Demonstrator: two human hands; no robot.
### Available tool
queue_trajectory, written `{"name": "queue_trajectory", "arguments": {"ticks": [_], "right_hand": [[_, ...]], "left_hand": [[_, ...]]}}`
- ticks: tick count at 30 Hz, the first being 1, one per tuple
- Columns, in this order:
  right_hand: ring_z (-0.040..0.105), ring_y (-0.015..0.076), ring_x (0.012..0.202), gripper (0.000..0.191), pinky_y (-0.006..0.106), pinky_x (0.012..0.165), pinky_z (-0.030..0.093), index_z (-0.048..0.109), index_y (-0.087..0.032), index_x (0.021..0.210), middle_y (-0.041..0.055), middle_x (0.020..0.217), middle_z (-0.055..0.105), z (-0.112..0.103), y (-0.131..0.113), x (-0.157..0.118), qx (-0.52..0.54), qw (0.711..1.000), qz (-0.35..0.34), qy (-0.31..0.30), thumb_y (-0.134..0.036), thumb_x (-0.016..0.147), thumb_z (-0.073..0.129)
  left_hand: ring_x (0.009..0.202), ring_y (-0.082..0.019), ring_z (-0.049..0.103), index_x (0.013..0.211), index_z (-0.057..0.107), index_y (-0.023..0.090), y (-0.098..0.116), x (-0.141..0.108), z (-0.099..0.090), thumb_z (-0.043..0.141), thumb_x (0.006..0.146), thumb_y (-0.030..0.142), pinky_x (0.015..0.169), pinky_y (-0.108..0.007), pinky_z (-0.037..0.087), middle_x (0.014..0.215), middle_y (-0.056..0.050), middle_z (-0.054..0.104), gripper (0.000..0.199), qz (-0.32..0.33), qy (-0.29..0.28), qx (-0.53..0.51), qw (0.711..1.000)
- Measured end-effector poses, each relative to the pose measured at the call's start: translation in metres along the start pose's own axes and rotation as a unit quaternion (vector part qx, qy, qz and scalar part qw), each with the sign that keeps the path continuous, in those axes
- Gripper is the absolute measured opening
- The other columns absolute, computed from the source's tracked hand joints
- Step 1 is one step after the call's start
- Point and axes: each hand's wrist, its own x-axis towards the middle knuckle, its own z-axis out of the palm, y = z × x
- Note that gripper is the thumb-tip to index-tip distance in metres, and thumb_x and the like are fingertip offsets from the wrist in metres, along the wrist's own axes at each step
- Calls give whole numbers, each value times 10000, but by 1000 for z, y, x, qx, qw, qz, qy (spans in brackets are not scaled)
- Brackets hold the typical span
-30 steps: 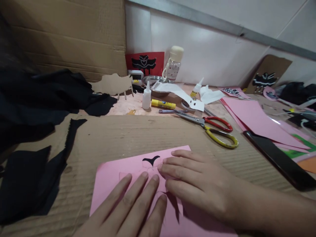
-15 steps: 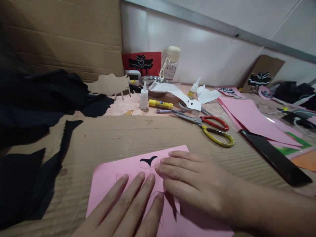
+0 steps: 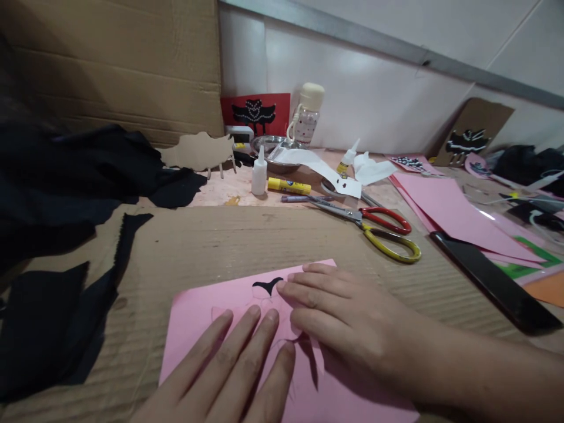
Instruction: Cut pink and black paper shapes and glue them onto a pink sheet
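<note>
Pink paper (image 3: pixel 189 317) lies on the brown cardboard in front of me, with faint pencil outlines drawn on it. A small black cut-out piece (image 3: pixel 268 286) sits near its top edge. My left hand (image 3: pixel 238 370) rests on the lower left of the paper, fingers stretched and slightly spread. From the right, my right hand (image 3: pixel 343 317) lies with its fingers flat across the paper, its index fingertip touching or very near the black piece. A loose pink flap (image 3: pixel 317 352) with a dark shadow under it shows between the hands; the rest of it is hidden.
Beyond the paper lie red-and-yellow-handled scissors (image 3: pixel 383 226), a yellow glue stick (image 3: pixel 288 186) and a white glue bottle (image 3: pixel 259 173). Black fabric (image 3: pixel 74 170) is heaped at the left. Pink sheets (image 3: pixel 462 211) and a long black bar (image 3: pixel 493 282) lie at the right.
My right hand has shifted slightly up and left across the paper, closer to the black piece. The left hand stays almost where it was, and the whole view has drifted a little.
</note>
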Motion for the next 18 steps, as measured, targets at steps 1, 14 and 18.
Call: {"name": "queue_trajectory", "arguments": {"ticks": [1,14,18], "right_hand": [[757,273,1182,287,435,1065,607,771,-78,1099,178,1260,804,0,0,0,3,1000,2,1,-126,1095,489],[744,265,1201,223,429,1078,596,755,-93,1053,175,1272,798,0,-1,1,12,1000,3,-4,-111,1075,534],[771,279,1146,355,436,1032,626,782,-73,1062,163,1255,809,-2,0,4,-15,1000,-10,-7,-137,1123,438]], "left_hand": [[1458,-205,559,1375,660,251,0,0,0,448,1070,221,1357,-398,223,1390,-29,759,373,-3,3,1,1000],[1554,-230,456,1368,630,193,-8,-1,-8,444,1057,212,1358,-398,185,1424,-101,732,363,-1,-38,1,999],[1582,-222,414,1357,638,193,-10,5,-9,479,1041,203,1365,-398,167,1411,-95,741,354,5,-33,6,999]]}}
